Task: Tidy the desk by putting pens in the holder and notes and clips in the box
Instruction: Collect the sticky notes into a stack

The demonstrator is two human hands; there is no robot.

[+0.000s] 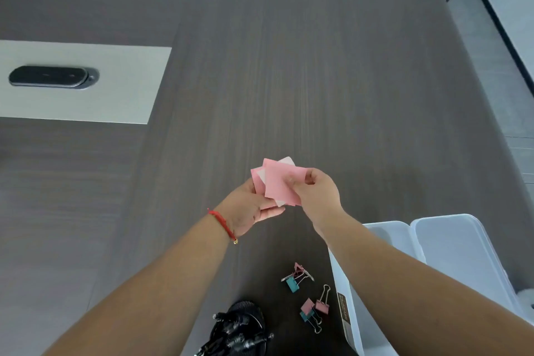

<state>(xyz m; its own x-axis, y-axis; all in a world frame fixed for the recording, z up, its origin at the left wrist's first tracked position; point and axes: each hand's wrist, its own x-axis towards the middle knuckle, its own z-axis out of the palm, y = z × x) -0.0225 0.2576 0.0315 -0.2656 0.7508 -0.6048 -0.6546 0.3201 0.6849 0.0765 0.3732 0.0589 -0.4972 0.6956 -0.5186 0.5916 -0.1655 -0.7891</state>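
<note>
Pink notes [278, 183] pinched between left hand [248, 208] and right hand [316, 191]; binder clips [307, 295] at 6 o'clock, beside box [346, 312]; pen holder [242, 329] at 7 o'clock.

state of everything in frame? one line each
notes: held above the desk in both hands, fanned, not in the box
left hand: under the notes, palm up
right hand: pinching the notes' right edge
clips: loose on the desk, left of the box
box: open, contents hidden by the right arm
lid: off, right of the box
pen holder: upright, pens inside
</note>
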